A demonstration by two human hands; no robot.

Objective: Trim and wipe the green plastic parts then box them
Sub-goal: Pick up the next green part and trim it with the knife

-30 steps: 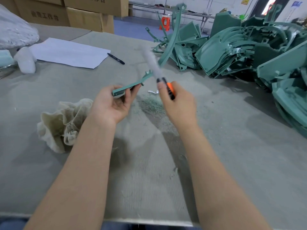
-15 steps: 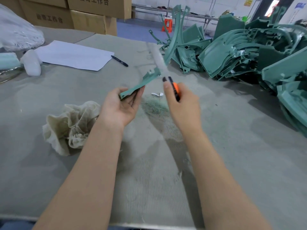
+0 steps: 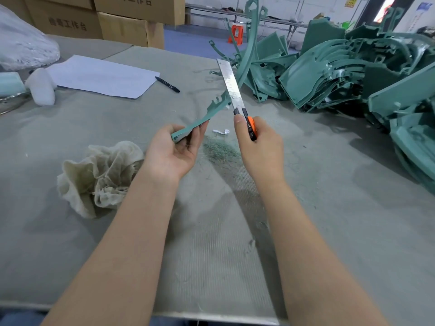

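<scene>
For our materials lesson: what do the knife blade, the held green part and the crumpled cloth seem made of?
Knife blade: likely steel, bright reflective sheen. Green part: moulded plastic, matte, with notched tabs. Cloth: probably cotton gauze, off-white, open weave, frayed.

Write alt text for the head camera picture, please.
A left hand holds a thin green part while the right hand lays a long knife against its far end, over a table. A rag lies left, a pile of green parts right.
</scene>
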